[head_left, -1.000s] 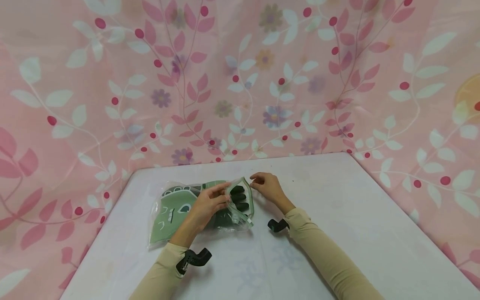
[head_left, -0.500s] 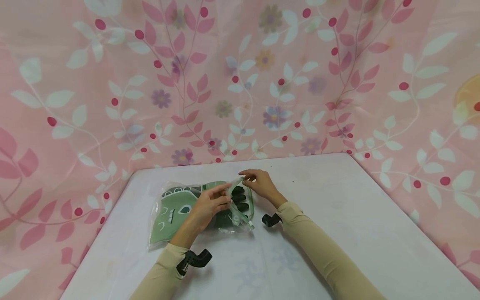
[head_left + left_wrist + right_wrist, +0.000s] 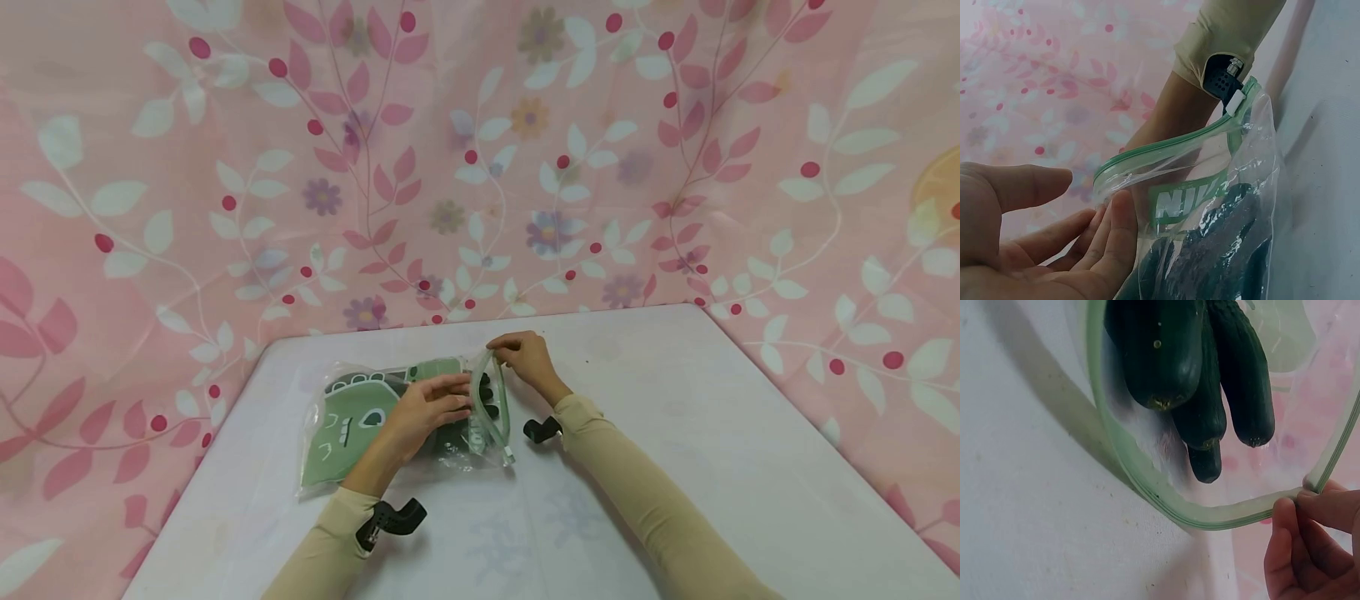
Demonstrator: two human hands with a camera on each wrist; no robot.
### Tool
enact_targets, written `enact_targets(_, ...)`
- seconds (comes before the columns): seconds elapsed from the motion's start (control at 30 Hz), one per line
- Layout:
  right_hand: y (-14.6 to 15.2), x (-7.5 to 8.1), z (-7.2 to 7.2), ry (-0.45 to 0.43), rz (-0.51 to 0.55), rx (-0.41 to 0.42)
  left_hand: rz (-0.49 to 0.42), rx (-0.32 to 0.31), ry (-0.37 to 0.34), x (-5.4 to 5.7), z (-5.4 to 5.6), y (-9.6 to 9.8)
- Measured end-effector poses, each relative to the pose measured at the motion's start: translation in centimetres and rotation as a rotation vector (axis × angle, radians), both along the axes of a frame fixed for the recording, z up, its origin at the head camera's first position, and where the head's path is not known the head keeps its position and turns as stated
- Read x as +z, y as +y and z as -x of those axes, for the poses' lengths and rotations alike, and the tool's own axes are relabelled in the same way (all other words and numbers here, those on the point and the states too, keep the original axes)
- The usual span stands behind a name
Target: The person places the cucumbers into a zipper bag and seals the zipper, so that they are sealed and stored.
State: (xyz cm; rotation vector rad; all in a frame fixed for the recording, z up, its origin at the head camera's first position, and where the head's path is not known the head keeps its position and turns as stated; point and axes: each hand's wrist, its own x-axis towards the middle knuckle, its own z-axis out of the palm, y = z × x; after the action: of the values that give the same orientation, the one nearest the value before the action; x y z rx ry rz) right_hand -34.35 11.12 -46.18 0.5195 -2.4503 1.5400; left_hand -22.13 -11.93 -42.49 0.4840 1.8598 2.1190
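Note:
A clear zip bag [image 3: 348, 437] with a green cartoon print lies on the table, its mouth toward the right. Several dark green cucumbers [image 3: 1163, 356] show inside it through the gaping mouth in the right wrist view. My right hand [image 3: 527, 360] pinches the green zip rim [image 3: 1210, 522] between thumb and forefinger at the far corner. The left hand [image 3: 420, 412] lies over the bag, its fingertips against the plastic near the mouth and its thumb apart in the left wrist view. A white zip slider [image 3: 1235, 103] sits at the rim's near end.
The bag rests on a white table [image 3: 675, 467] with rounded far corners. A pink floral cloth [image 3: 480, 167] hangs behind and around the table. Small black wrist cameras [image 3: 397, 517] sit on both sleeves.
My right hand has come from beside the mouth to the far part of the rim and drawn it up and right. The left hand has shifted slightly right along the bag.

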Motion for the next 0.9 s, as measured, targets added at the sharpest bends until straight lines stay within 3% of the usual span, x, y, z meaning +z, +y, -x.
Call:
enact_targets(0.23,0.4,-0.5,0.6,-0.070,0.104,0.026,0.080,-0.063,0.009,-0.3,0.0,0.2)
enact_targets(0.37,0.4,-0.7,0.8,-0.100,0.143,0.027,0.122,-0.066,0.009,-0.5,-0.1,0.3)
enact_targets(0.47,0.5,-0.9,0.9,-0.114,0.143,0.022,0.203,-0.071,0.022,-0.8,-0.3,0.6)
enact_targets(0.67,0.6,-1.5,1.2,-0.165,0.148,-0.005,0.413,-0.127,0.161,-1.1,-0.7,1.3)
enact_targets(0.9,0.9,-1.0,0.4,-0.212,0.147,-0.013,0.493,-0.190,0.257,-1.2,-1.0,1.7)
